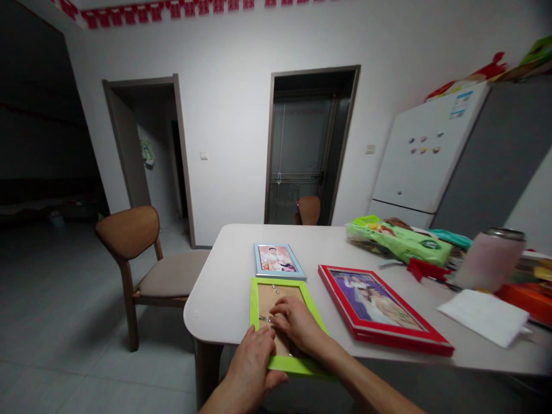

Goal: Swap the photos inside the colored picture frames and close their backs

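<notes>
A lime-green picture frame [254,299] lies face down at the table's near edge, its brown backing board [264,296] upward. Small metal clips [276,289] sit on the board, one by the far edge and another by the left edge. My left hand [252,359] grips the frame's near left corner, fingers over the board and thumb at the near side. Over the board, my right hand [297,323] has its fingers bent together at the left metal clip; the fingertips partly hide it. Just beyond lies a light-blue framed photo [278,260], face up.
Red picture frames [379,310] lie stacked on the right. Farther right are a green package [401,238], a pink tumbler [491,259] and white tissue [485,316]. A wooden chair [129,230] stands left of the white table [211,293].
</notes>
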Demonstrator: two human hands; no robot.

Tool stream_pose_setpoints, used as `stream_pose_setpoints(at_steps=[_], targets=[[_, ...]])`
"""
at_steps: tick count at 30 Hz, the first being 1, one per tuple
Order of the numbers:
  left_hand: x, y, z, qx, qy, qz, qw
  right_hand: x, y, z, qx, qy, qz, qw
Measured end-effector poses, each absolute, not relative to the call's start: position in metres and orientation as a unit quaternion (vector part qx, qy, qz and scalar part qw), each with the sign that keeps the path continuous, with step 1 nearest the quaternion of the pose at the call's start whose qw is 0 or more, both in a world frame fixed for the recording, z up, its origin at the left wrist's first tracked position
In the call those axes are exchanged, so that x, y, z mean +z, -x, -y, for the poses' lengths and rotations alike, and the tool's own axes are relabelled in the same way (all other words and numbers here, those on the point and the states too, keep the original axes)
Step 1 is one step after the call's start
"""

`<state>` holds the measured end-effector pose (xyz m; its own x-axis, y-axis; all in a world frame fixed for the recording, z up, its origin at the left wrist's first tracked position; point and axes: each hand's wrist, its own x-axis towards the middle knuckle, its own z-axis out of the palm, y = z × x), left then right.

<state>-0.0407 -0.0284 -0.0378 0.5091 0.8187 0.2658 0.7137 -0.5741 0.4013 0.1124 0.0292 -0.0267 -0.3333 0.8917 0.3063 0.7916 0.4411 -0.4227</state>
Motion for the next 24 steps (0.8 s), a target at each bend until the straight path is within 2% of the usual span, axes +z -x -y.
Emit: stream_pose_setpoints(at_steps=[11,16,24], targets=[[-0.046,0.042,0.027,0.26,-0.854,-0.432,0.129,-0.04,-0.09,-0.054,0.105,0.545,0.795,0.246],[-0.053,0.043,0.025,0.256,-0.861,-0.419,0.131,-0.039,-0.107,-0.075,0.06,0.6,0.757,0.25],[-0.056,0.044,0.024,0.266,-0.858,-0.417,0.136,-0.058,-0.115,-0.105,0.062,0.663,0.712,0.223]])
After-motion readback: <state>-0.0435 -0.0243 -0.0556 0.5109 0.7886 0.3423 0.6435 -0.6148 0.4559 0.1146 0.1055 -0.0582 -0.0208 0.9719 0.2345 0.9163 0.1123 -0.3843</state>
